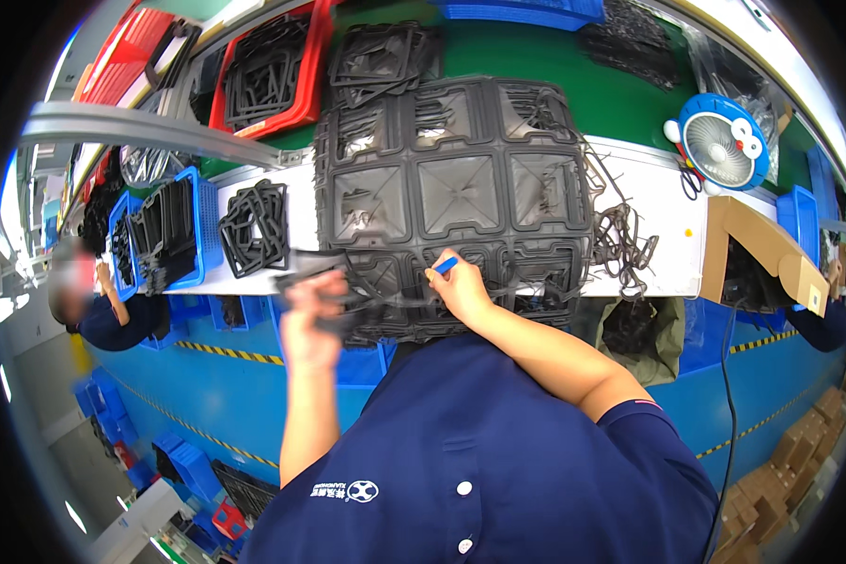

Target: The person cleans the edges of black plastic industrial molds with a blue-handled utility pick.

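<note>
A large black moulded plastic panel with square, ribbed compartments [456,193] is positioned at the middle of the white desk [663,244], with its near side at the front edge. A slim blue-handled tool [445,266] is gripped between the fingers of the right hand [461,289], over the panel's near row; its working tip cannot be made out. A black plastic frame piece [315,260] appears to be held by the left hand [318,305], at the panel's near left corner; both are blurred by motion. The step in hand is judged to be the trimming of a single frame. Completion of any remaining cut is called for, then placement of the frame on the loose pile of black frames [257,226] toward the desk's left end, with the tool tip kept clear of the left hand.
</note>
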